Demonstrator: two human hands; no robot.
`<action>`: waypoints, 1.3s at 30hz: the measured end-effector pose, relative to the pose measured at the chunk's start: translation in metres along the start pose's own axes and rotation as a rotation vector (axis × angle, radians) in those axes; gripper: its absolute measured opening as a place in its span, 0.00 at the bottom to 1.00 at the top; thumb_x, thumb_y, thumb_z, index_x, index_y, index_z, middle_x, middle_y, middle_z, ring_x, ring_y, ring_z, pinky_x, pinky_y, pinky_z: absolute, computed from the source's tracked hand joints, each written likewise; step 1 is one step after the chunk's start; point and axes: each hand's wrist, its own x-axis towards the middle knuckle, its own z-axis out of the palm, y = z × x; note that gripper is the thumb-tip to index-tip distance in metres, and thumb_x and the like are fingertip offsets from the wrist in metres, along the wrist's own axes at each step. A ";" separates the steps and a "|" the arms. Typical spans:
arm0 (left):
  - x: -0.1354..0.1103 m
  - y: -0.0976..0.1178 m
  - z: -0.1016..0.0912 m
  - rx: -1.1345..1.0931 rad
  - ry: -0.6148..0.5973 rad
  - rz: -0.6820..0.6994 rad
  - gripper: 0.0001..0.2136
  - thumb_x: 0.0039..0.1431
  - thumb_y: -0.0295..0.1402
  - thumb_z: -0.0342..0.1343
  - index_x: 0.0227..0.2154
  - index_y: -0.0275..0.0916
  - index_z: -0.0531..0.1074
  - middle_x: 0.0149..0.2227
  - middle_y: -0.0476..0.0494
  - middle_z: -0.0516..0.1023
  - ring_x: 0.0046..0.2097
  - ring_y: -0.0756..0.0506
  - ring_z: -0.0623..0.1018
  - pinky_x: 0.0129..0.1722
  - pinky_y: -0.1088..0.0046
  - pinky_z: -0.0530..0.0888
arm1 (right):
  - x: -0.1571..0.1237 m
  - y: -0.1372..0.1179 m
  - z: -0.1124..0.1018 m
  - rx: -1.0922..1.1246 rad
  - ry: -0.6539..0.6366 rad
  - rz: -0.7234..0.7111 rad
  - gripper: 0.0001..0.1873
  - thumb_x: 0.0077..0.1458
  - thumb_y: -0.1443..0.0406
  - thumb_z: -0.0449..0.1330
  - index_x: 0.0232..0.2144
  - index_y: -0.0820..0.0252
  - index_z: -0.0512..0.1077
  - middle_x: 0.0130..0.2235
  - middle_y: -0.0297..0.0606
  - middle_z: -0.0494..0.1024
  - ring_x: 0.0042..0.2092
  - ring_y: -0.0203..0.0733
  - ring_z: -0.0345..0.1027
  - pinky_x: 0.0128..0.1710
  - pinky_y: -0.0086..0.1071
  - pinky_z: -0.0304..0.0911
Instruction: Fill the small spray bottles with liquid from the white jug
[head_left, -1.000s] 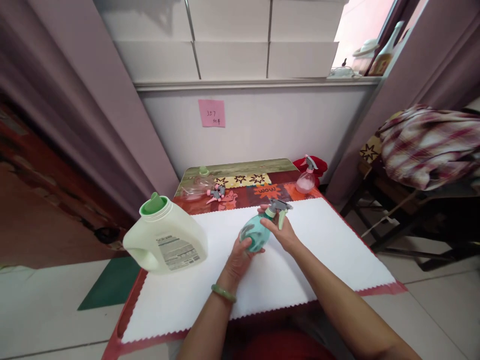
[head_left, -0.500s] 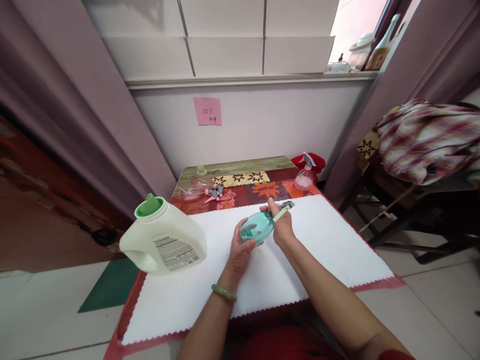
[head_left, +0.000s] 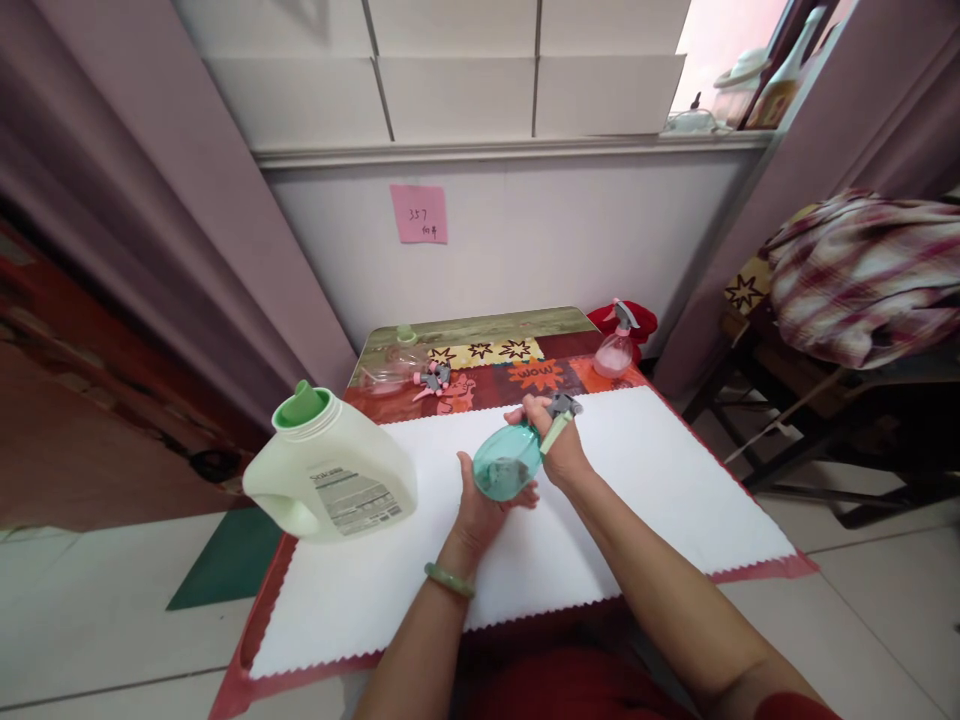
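Observation:
A translucent teal spray bottle point(head_left: 504, 464) is tilted over the white cloth, its grey and pale-green trigger head point(head_left: 561, 408) pointing away to the upper right. My right hand point(head_left: 564, 452) is closed around its neck, just below that head. Beside and beneath the bottle's rounded base, my left hand point(head_left: 477, 512) is open, with thumb and fingers spread; whether its palm touches the bottle is hidden. To the left stands a large pale-green detergent jug point(head_left: 341, 470), with a green spout point(head_left: 301, 405) in its mouth.
A white scallop-edged cloth point(head_left: 645, 500) covers the front of the table. At the back left, a clear spray bottle point(head_left: 390, 372) lies near a pink-and-grey spray head point(head_left: 435, 378). Another spray bottle point(head_left: 615, 352) stands back right. Plaid fabric point(head_left: 862, 275) lies at far right.
My left fingers have loosened from the bottle's base and spread apart. The bottle has turned slightly in my right hand, showing more of its trigger head. The view has shifted slightly.

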 end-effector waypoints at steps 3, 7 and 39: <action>-0.001 0.002 0.007 -0.067 0.035 0.131 0.38 0.53 0.65 0.54 0.55 0.39 0.72 0.56 0.33 0.77 0.54 0.35 0.78 0.51 0.56 0.74 | 0.004 0.002 -0.001 -0.018 0.176 0.004 0.25 0.49 0.43 0.66 0.20 0.58 0.74 0.27 0.39 0.81 0.28 0.41 0.71 0.29 0.33 0.63; -0.004 0.004 0.009 -0.085 0.055 0.208 0.33 0.47 0.38 0.72 0.57 0.47 0.69 0.58 0.42 0.75 0.56 0.41 0.76 0.55 0.62 0.71 | 0.004 0.005 -0.003 -0.003 0.247 0.013 0.25 0.48 0.44 0.67 0.19 0.58 0.73 0.25 0.37 0.79 0.25 0.38 0.67 0.27 0.33 0.60; -0.002 0.003 0.005 -0.037 0.048 0.108 0.30 0.50 0.40 0.71 0.56 0.44 0.70 0.55 0.38 0.77 0.52 0.37 0.78 0.46 0.58 0.77 | 0.006 0.009 -0.007 0.007 0.232 0.076 0.26 0.46 0.42 0.68 0.20 0.58 0.74 0.26 0.38 0.80 0.27 0.40 0.67 0.27 0.33 0.60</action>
